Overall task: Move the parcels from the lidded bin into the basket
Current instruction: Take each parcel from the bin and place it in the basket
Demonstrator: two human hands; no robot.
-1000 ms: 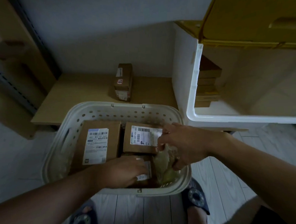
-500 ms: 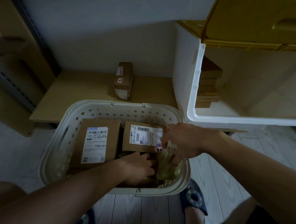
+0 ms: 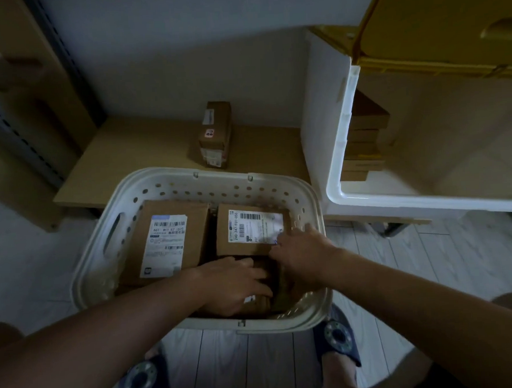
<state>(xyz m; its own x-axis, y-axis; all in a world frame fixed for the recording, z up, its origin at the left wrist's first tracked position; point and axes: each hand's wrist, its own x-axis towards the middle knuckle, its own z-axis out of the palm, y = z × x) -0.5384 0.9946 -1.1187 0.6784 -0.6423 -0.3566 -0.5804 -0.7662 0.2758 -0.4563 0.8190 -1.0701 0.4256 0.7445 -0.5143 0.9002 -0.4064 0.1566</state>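
White perforated plastic basket (image 3: 165, 186) near centre, on floor; two labelled cardboard parcels (image 3: 174, 236) inside, side by side. Low wooden shelf (image 3: 145, 149) behind, bearing one small cardboard box (image 3: 216, 133). White lidded bin (image 3: 344, 147) right, cardboard stack (image 3: 364, 137) inside.

Cream perforated basket (image 3: 171, 185), brown parcels (image 3: 177, 245), seemingly yellow lid (image 3: 435, 15).

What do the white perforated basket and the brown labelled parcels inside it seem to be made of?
The white perforated basket looks like moulded plastic with a matte finish: round punched holes, smooth rolled rim. The brown labelled parcels look like plain cardboard: dull brown faces, folded edges, with white paper shipping labels stuck on top.
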